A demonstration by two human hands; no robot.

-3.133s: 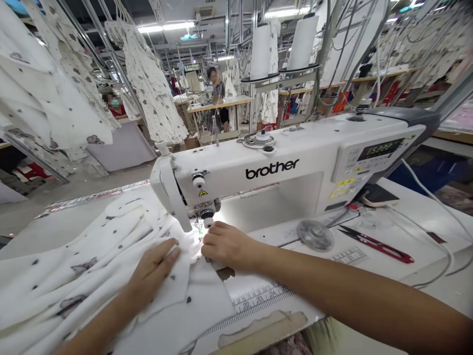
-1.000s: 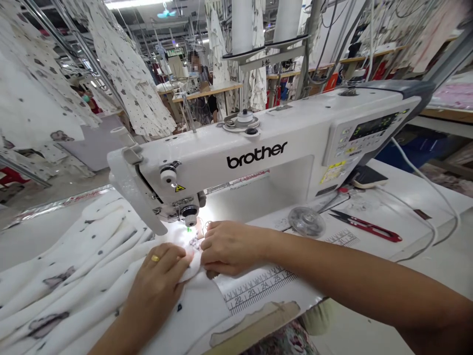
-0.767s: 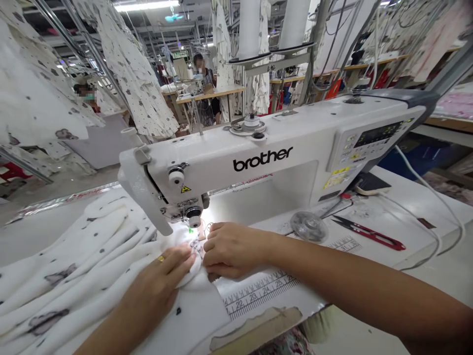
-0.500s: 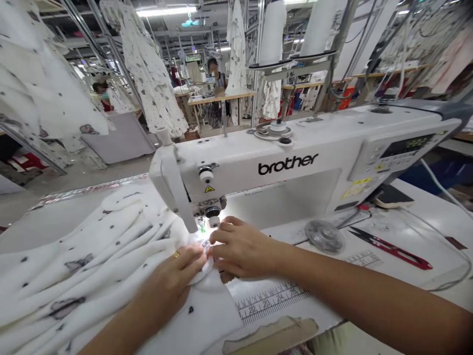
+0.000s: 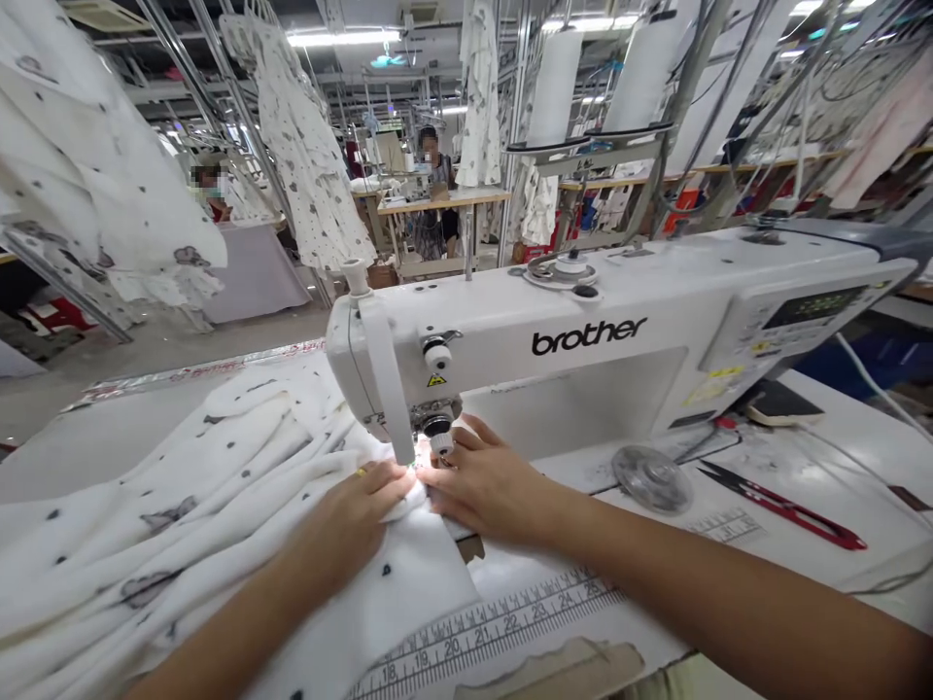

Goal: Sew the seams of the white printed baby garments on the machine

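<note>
White fabric (image 5: pixel 225 501) with dark spots and grey printed figures lies bunched over the left of the table and runs under the head of a white sewing machine (image 5: pixel 473 321). My left hand (image 5: pixel 350 515), a gold ring on one finger, pinches the fabric's edge just in front of the lit needle area. Close against it on the right, my right hand (image 5: pixel 485 486) has its fingers closed on the same edge, beside the presser foot. The needle and the fingertips' exact hold are partly hidden by the machine head and fingers.
A printed ruler (image 5: pixel 502 622) runs along the table's front. Right of my hands lie a clear round disc (image 5: pixel 652 478) and red-handled thread snips (image 5: pixel 787 506). Thread cones (image 5: pixel 555 87) stand behind the machine. Spotted garments (image 5: pixel 302 146) hang beyond, where a person (image 5: pixel 437 180) is at a table.
The fabric edge and both hands have moved closer in under the needle. The view has shifted, so the machine appears further right and lower, and more of the ruler shows.
</note>
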